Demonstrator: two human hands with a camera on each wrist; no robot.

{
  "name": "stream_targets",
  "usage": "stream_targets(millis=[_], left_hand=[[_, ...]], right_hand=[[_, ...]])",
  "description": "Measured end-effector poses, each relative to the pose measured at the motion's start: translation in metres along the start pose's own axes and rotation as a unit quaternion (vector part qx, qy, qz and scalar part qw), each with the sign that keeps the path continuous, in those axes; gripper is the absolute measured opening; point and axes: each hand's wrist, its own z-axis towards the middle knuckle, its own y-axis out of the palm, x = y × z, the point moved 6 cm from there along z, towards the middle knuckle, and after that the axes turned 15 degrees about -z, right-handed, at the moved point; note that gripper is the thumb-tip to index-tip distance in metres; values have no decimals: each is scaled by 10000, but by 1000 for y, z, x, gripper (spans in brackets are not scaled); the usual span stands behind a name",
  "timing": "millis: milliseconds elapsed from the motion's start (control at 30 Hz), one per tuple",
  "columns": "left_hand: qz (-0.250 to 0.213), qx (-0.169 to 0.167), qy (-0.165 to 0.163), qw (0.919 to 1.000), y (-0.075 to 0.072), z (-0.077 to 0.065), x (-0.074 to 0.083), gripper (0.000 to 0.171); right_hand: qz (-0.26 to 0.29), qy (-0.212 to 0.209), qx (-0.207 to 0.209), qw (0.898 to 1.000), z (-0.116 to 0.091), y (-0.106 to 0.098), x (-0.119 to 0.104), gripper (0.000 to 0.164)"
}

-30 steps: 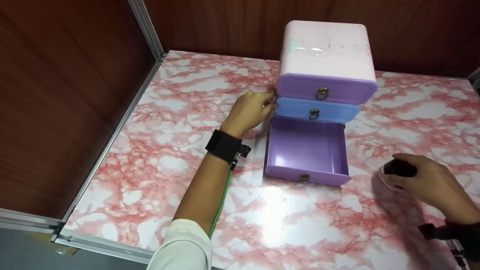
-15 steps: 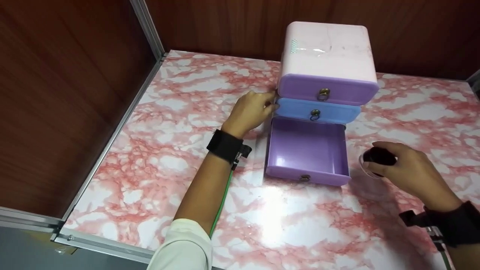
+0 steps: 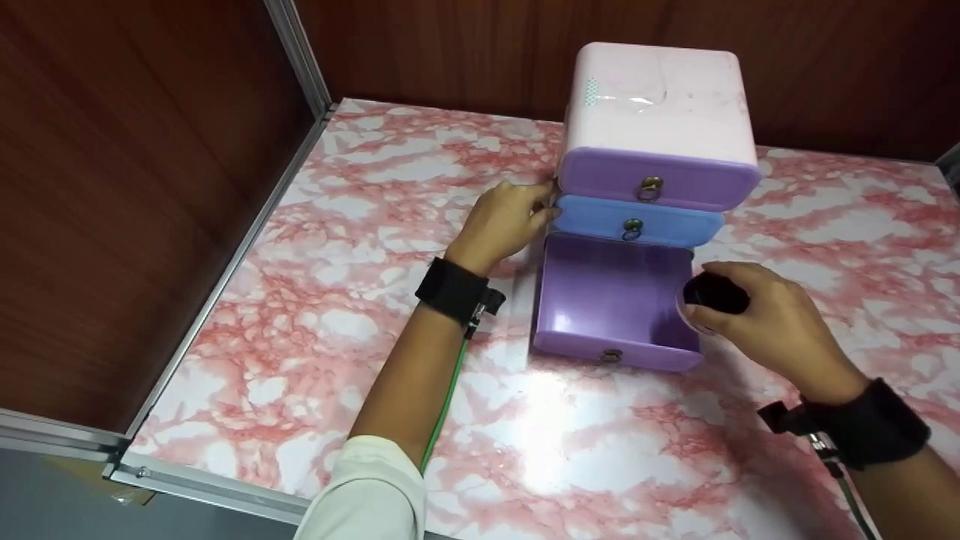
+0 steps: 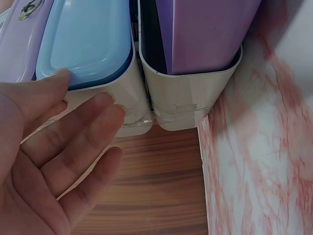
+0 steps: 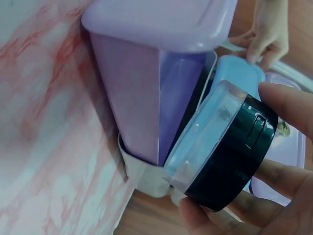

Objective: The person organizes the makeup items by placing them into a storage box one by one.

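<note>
A round clear jar with a black lid (image 5: 234,152) is pinched between the thumb and fingers of my right hand (image 3: 784,326). In the head view the jar (image 3: 716,292) overlaps the right wall of the pulled-out bottom purple drawer (image 3: 652,358), whose inside looks bare. My left hand (image 3: 501,225) rests at the left side of the small pink drawer cabinet (image 3: 664,101). Its thumb touches the corner of the blue middle drawer (image 4: 93,39), while the other fingers lie loosely extended along the side. Both the blue drawer and the upper purple drawer (image 3: 607,176) are pushed in.
The cabinet stands on a red-and-white marbled table (image 3: 360,322). Brown wood-look panels (image 3: 450,52) rise behind and to the left, joined by a metal frame (image 3: 300,67). Each wrist wears a black strap (image 3: 451,291) with a camera and a green cable.
My right hand has carried the jar leftward and farther from me, from the table's right side to the open drawer's right edge. My left hand has stayed at the cabinet.
</note>
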Motion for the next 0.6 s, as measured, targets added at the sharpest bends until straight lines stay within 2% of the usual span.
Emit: stream_targets(millis=[367,600], left_hand=[[-18,-30,-17,10000,1,0,0,26],[5,4,208,9998,1,0,2,24]], right_hand=[[-163,-496,67,9986,10,20,-26,72],[-418,-808,76,9958,12,34,-34,71]])
